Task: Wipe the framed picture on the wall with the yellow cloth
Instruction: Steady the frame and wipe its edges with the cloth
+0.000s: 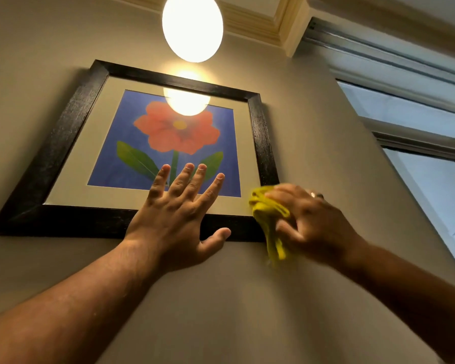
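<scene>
The framed picture (63, 143) hangs on the beige wall above me: a dark wooden frame, a grey mat and a red flower on blue. My left hand (179, 214) lies flat and open on the glass and the bottom rail, fingers spread, thumb under the frame's lower edge. My right hand (313, 222) is blurred at the frame's lower right corner, with a ring on one finger. It grips the bunched yellow cloth (269, 219), which presses on that corner and hangs a little below it.
A glowing oval ceiling lamp (192, 27) hangs above the picture and is reflected in its glass. A window (418, 122) with a grey frame and a rail above it fills the right side. Cream ceiling moulding (260, 22) runs along the top.
</scene>
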